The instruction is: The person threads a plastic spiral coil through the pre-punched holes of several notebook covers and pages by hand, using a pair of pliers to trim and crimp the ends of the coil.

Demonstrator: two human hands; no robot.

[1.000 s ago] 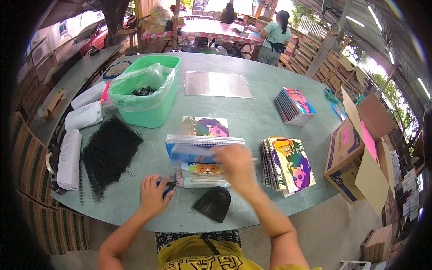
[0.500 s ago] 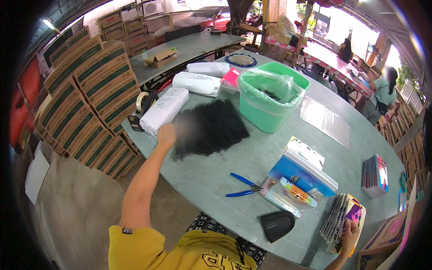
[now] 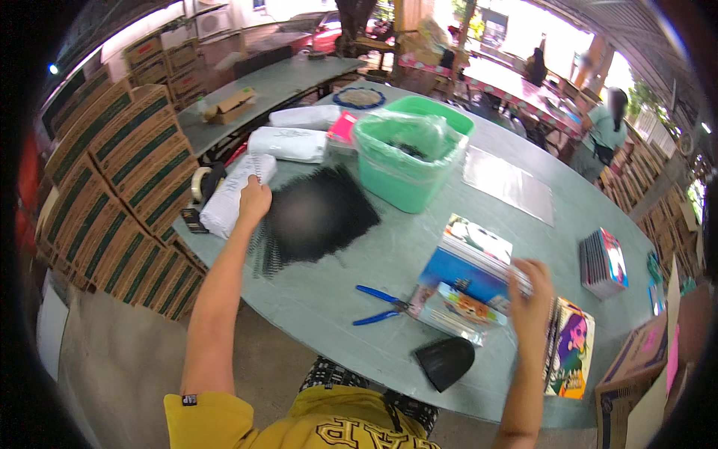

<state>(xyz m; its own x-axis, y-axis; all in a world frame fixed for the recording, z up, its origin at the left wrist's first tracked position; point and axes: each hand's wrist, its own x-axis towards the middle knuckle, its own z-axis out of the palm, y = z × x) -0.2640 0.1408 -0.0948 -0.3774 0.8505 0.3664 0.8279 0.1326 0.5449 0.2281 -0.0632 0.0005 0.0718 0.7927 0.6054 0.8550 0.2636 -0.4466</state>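
My left hand (image 3: 256, 198) is closed in a pinch on a thin black spiral binding coil (image 3: 257, 166), blurred against a white wrapped roll. Beside it lies a wide pile of black binding coils (image 3: 321, 213). My right hand (image 3: 532, 288) reaches over the right end of a stack of blue-covered notebooks (image 3: 464, 271), fingers curled round its edge. Against the stack's near side rests a clear packet with a dog picture (image 3: 460, 307). Blue-handled cutting pliers (image 3: 383, 305) lie open to its left. A stack of spiral notebooks with a purple-and-orange cover (image 3: 573, 348) is right of my right forearm.
A green bin (image 3: 400, 176) lined with clear plastic stands mid-table, past the coils. White rolls (image 3: 288, 144) and a tape dispenser (image 3: 200, 187) are at left. A black curved object (image 3: 445, 363) lies near the front edge. Another notebook stack (image 3: 604, 262) and a carton (image 3: 632, 367) are at right.
My right hand has left the purple-covered stack and moved left and away from me to the blue notebooks. My left hand has lifted slightly from the coil pile. The view has shifted.
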